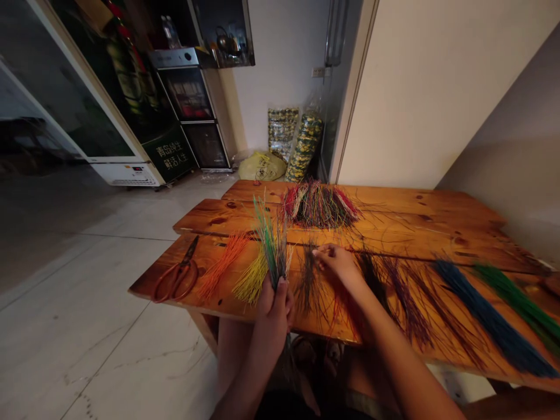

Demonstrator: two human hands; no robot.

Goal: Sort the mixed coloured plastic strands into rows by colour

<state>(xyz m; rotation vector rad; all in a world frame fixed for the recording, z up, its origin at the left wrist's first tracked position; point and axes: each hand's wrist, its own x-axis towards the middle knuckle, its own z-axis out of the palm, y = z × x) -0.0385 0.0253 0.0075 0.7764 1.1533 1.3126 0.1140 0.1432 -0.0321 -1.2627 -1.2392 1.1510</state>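
My left hand [276, 306] is closed in a fist around a bundle of thin strands [270, 251], green at one side and grey at the other, standing upright above the table's near edge. My right hand [335, 259] is pinched at the upper end of a loose pile of dark grey strands [308, 280]; whatever is between the fingertips is too fine to make out. Yellow strands [251, 277] lie left of my left hand, and orange strands [225, 262] beyond them. Red strands [343, 309] lie partly hidden beneath my right forearm.
Scissors [177, 274] with red-brown handles lie at the wooden table's [420, 210] left end. Black [374, 274], purple [406, 303], brown [450, 321], blue [490, 318] and green strands [520, 297] spread rightward. A mixed multicoloured heap [321, 204] sits at the back.
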